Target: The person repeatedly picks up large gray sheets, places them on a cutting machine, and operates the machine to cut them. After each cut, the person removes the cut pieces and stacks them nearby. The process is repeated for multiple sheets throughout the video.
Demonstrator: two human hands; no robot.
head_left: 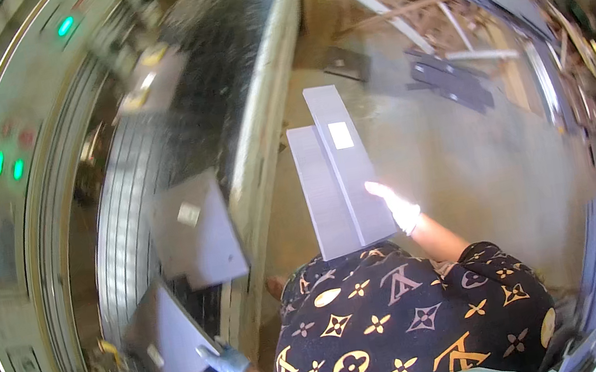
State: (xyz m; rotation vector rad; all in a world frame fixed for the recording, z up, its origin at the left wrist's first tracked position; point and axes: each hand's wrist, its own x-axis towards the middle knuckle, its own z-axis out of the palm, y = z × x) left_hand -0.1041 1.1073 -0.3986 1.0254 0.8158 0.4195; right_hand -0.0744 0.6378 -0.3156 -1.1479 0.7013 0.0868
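Observation:
My right hand (394, 207), in a pale glove, grips the right edge of two long grey panels (336, 179) held flat against my chest and pointing forward over the concrete floor. A small white label (341, 135) sits on the upper panel. My left hand (225, 362), in a blue glove, reaches down to the lower left and rests on the edge of a grey panel (170, 337) lying on the machine's roller bed. A second grey panel (199, 230) with a small label lies farther along the same bed.
A large machine (17, 201) with green indicator lights runs along the left. Its dark roller conveyor (228, 48) stretches forward, edged by a pale rail (263, 121). Dark grey panels (454, 81) and wood offcuts lie on the floor at the far right.

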